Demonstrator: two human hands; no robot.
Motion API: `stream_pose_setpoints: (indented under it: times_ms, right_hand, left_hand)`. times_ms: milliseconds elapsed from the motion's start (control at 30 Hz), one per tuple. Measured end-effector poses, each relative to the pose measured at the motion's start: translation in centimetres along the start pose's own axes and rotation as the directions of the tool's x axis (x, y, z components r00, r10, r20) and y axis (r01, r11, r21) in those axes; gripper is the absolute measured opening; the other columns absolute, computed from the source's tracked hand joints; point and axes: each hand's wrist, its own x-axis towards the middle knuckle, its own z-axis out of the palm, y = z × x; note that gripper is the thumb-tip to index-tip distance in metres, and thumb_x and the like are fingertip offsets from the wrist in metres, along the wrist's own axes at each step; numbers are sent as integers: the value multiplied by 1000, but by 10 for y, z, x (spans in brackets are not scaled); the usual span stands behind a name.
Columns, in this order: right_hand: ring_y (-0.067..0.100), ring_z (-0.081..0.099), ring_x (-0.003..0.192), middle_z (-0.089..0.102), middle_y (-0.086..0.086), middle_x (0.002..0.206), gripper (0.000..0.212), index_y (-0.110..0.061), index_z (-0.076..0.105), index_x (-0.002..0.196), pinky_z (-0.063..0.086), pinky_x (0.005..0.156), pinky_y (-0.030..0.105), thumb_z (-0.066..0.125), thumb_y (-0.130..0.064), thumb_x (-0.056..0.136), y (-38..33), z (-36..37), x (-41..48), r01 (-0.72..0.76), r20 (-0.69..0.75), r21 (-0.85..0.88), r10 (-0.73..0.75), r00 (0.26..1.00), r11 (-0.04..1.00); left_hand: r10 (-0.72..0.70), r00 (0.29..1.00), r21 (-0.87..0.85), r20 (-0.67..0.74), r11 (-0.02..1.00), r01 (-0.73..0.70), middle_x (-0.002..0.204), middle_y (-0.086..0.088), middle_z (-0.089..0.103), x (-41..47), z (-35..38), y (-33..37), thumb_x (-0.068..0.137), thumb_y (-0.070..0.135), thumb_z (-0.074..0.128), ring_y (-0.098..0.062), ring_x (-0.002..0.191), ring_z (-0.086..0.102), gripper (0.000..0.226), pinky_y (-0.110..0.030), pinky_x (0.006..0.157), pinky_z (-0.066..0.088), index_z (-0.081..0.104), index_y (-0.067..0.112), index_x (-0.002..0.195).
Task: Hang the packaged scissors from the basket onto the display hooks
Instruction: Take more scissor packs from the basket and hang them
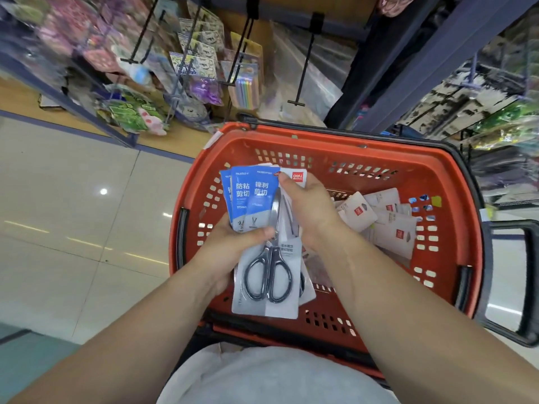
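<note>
Over the red basket (455, 188) I hold a fanned stack of packaged scissors (264, 217), blue-and-white cards with black-handled scissors facing up. My left hand (233, 246) grips the stack from the left, thumb across the front. My right hand (309, 211) pinches the stack's right edge, thumb near the top by the red logo. More scissor packs (388, 223) lie face down in the right half of the basket. A bare black display hook (303, 71) sticks out from the shelf above the basket, with another hook (240, 51) to its left.
The shelf's other hooks at upper left carry sticker and stationery packets (198, 62). A dark shelf upright (408, 71) rises right of the bare hook, with more hanging goods (478, 103) beyond. Shiny tiled floor (73, 199) lies to the left. The black basket handle (525, 281) juts right.
</note>
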Motion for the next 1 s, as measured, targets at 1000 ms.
stream_pose_setpoints:
  times_ms: [1000]
  right_hand:
    - [40,68,114,63,17,141,53,-18,45,156,57,92,41,56,-25,105,138,-37,81,-48,82,-862,231,970,505]
  left_hand:
    - [28,986,-188,-162,980,-59,111,-22,73,-26,-72,11,61,8,79,-36,86,75,84,-46,73,63,54,-2,140]
